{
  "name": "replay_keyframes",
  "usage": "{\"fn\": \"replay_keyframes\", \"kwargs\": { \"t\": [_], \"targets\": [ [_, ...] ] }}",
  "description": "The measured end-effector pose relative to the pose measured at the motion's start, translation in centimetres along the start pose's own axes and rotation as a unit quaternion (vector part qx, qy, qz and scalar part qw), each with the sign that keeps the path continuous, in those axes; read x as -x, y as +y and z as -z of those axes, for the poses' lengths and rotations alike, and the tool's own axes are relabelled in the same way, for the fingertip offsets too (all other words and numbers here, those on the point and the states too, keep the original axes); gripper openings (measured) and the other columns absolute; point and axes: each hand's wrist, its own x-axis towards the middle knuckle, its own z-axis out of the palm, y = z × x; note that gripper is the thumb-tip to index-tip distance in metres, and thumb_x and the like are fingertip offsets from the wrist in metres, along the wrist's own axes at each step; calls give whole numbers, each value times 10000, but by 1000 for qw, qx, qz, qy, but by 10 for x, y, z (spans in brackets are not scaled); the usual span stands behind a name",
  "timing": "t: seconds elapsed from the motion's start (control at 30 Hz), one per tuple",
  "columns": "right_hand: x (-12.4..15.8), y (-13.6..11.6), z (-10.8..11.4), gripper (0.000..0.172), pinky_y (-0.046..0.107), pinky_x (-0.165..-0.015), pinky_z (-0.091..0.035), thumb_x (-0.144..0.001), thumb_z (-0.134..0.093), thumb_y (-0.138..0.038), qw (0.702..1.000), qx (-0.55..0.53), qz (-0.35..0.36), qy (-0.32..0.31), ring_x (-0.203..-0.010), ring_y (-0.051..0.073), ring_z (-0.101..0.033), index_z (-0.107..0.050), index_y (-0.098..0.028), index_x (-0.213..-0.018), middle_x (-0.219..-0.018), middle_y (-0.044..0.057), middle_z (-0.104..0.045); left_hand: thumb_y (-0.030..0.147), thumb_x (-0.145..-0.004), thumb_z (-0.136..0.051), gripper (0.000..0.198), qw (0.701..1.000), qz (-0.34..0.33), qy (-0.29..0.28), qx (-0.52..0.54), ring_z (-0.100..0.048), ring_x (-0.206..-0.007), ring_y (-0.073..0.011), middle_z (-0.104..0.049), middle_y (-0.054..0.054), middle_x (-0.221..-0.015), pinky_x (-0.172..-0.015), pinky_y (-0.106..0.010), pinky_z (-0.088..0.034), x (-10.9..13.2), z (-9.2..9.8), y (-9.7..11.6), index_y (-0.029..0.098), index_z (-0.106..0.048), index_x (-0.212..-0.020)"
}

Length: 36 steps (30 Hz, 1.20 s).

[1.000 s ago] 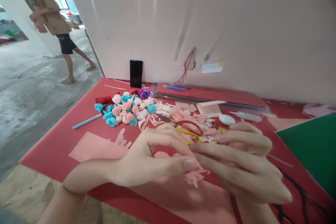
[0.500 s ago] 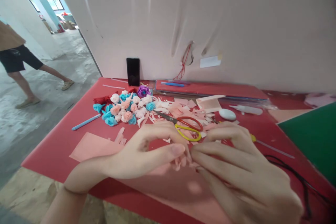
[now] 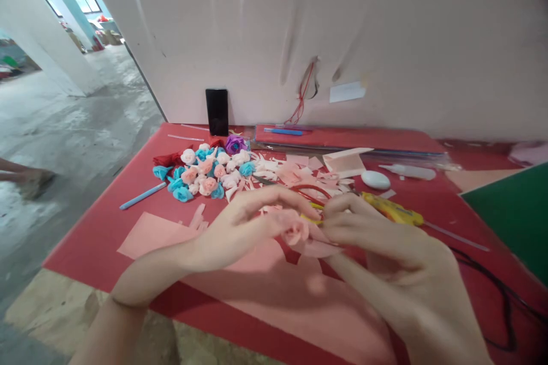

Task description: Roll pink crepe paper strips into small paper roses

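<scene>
Between my hands is a pink paper rose (image 3: 296, 234) with a loose petal edge stretching to the right. My left hand (image 3: 248, 225) is closed, pinching the rose from the left. On its right side, my right hand (image 3: 377, 239) is closed with fingers on the petal strip. Just behind my fingers lie scissors (image 3: 310, 189) with red and yellow handles, partly hidden. Under my hands a large pink paper sheet (image 3: 291, 302) covers the front of the red table (image 3: 85, 228). A smaller pink paper piece (image 3: 149, 234) sits to the left.
Several finished paper roses (image 3: 208, 185) are heaped at the left, beside paper scraps (image 3: 295, 171). A phone (image 3: 217, 112) leans on the white panel. A yellow glue gun (image 3: 391, 210), a white oval object (image 3: 375, 179) and a black cable (image 3: 492, 285) lie right. A person's foot (image 3: 36, 181) shows far left.
The rose has turned in my fingers and shows its spiral centre, with a petal edge now spread rightward. My right hand has shifted, uncovering the glue gun. The walking person has moved left, mostly out of view.
</scene>
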Motion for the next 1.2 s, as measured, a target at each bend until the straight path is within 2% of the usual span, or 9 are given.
{"fn": "replay_keyframes", "kwargs": {
  "t": [0.03,0.17,0.3,0.4,0.53,0.77,0.9,1.07,1.2],
  "targets": [
    [1,1,-1,386,275,-609,-492,-731,-569,-23,1000,-3,-10,5,-699,154,-539,-689,-368,-856,-660,-77,-642,278,-840,-604,126,999,-20,1,-30,-611,-853,-158,-668,-26,-939,-782,-272,-495,1,0,1,196,-649,-924],
    [4,3,-3,394,250,-572,-475,-714,-580,-24,999,3,-22,28,-723,160,-560,-692,-380,-843,-641,-68,-623,183,-717,-719,389,981,-116,-21,-154,-586,-1046,-203,-638,-63,-1105,-966,-347,-448,3,-2,0,186,-567,-1075],
    [5,3,-5,371,263,-633,-492,-719,-571,-34,999,-1,-21,36,-745,164,-559,-682,-363,-850,-646,-69,-645,131,-715,-702,356,950,-209,-1,-231,-599,-1014,-196,-658,-76,-1039,-958,-349,-442,1,-5,-5,162,-554,-1038],
    [5,1,-5,284,264,-641,-495,-745,-609,-82,999,-6,-30,29,-744,161,-557,-675,-350,-815,-657,-72,-665,109,-722,-684,306,932,-243,17,-270,-605,-912,-166,-663,-55,-938,-887,-315,-451,-1,-7,-6,154,-560,-997],
    [5,1,-6,257,259,-638,-489,-763,-631,-109,999,1,-37,23,-740,154,-556,-685,-356,-812,-666,-74,-670,80,-710,-647,307,919,-265,24,-289,-579,-810,-144,-653,-36,-883,-799,-297,-456,-2,-6,-7,162,-557,-991],
    [5,0,-7,395,230,-606,-489,-701,-592,-21,999,3,-32,26,-728,148,-560,-695,-372,-851,-654,-82,-662,57,-673,-563,334,909,-284,17,-306,-548,-777,-150,-582,-17,-771,-796,-326,-458,-3,-6,-6,142,-566,-996],
    [3,-2,-6,432,206,-605,-499,-731,-589,-35,999,-17,-44,15,-691,133,-561,-704,-417,-895,-643,-93,-653,36,-642,-533,389,896,-307,16,-319,-535,-775,-147,-560,-11,-752,-807,-323,-457,-4,-7,-7,133,-551,-1018],
    [3,-7,-4,365,214,-550,-495,-691,-604,-38,992,-76,-97,19,-653,147,-579,-726,-375,-763,-635,-57,-651,35,-621,-475,502,911,-269,7,-314,-557,-925,-200,-622,-56,-938,-881,-385,-460,-3,-5,-9,171,-512,-1103],
    [3,-13,-3,242,272,-703,-520,-770,-624,-135,974,-90,-204,38,-769,176,-607,-733,-344,-717,-723,-25,-676,18,-683,-512,499,942,-251,3,-222,-567,-1061,-203,-606,-83,-1110,-932,-364,-481,-2,-4,-14,175,-492,-1157]
  ]
}}
